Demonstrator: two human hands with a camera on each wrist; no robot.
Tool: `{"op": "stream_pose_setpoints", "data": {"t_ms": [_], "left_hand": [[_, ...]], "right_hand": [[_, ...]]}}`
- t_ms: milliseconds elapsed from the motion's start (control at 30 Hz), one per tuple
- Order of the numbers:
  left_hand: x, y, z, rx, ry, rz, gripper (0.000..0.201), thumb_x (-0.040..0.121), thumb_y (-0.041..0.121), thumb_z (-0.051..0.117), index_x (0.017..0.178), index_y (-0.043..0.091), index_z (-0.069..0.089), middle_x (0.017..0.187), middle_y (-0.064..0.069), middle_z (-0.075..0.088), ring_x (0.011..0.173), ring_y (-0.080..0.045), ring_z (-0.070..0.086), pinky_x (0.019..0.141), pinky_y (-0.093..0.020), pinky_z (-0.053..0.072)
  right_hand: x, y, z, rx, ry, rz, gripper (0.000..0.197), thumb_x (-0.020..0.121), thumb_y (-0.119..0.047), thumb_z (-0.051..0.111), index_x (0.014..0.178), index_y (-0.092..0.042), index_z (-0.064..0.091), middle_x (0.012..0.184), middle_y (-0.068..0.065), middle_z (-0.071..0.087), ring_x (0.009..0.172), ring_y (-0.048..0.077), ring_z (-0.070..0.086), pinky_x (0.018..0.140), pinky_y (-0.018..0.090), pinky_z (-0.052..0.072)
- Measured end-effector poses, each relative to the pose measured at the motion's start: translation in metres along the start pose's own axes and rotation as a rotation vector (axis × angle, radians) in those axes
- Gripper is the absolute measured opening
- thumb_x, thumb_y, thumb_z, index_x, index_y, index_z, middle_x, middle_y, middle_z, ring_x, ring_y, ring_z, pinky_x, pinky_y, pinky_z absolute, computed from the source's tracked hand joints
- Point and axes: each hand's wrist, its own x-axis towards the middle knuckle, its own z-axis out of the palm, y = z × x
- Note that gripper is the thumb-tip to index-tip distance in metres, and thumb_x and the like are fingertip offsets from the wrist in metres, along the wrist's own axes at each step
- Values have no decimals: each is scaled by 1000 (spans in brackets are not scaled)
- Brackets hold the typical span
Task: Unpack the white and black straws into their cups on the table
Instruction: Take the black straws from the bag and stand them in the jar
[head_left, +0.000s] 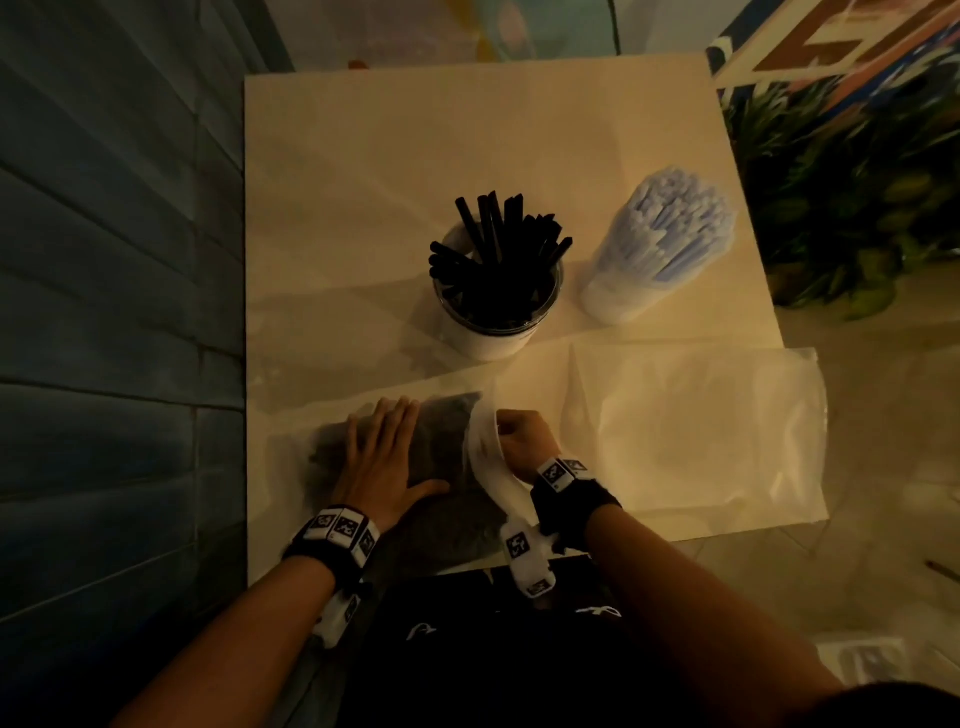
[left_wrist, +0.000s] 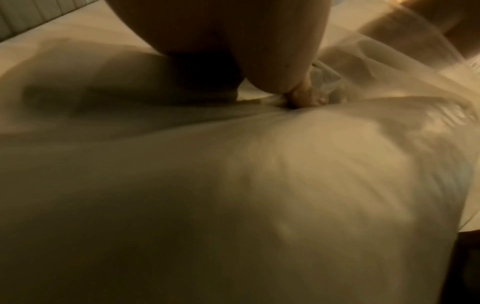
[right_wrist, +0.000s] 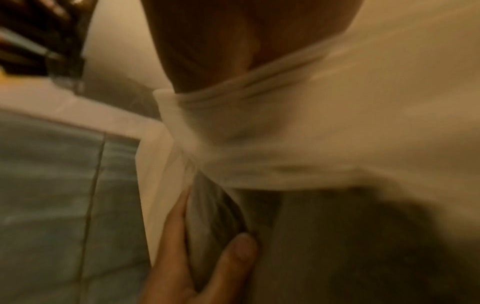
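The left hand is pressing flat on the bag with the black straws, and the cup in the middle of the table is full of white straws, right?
Not quite. The cup in the middle of the table holds black straws, as the head view shows; the white straws stand to its right. The rest holds: the left hand presses flat on the bag of black straws.

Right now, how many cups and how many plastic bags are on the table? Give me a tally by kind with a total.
Cups: 2, one with black straws, one with white straws
Plastic bags: 2, one of dark straws under the left hand and gripped at its mouth by the right hand, one pale bag to its right
Total: 4
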Motion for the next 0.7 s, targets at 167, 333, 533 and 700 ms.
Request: {"op": "stream_pose_setpoints", "data": {"t_ms": [167, 333, 533, 700], "left_hand": [[-1, 5, -4, -44, 3, 6, 114, 68, 90, 15, 155, 22, -11, 164, 2, -10, 149, -18, -16, 119, -55, -11], [3, 5, -4, -44, -18, 52, 108, 70, 91, 15, 151, 30, -20, 164, 6, -12, 151, -23, -10, 119, -57, -4], [8, 6, -10, -54, -42, 84, 110, 67, 92, 17, 153, 30, -16, 164, 7, -9, 151, -20, -9, 120, -55, -1], [6, 7, -10, -84, -26, 32, 115, 64, 92, 25, 154, 30, -11, 164, 6, -7, 151, -19, -8, 120, -52, -5]], "right_hand": [[0, 3, 3, 114, 55, 28, 17, 86, -28, 69, 102, -24, 72, 93, 2, 74, 86, 19, 69, 76, 32, 54], [3, -6, 11, 127, 148, 123, 17, 89, -30, 62, 98, -24, 75, 96, -1, 71, 92, 18, 63, 76, 23, 42], [10, -19, 6, 187, 42, 195, 26, 87, -39, 66, 100, -20, 77, 100, -1, 73, 92, 17, 62, 77, 26, 43], [3, -8, -18, 373, 73, 220, 19, 86, -13, 69, 69, -7, 71, 59, 2, 63, 55, 12, 57, 56, 24, 47]]}}
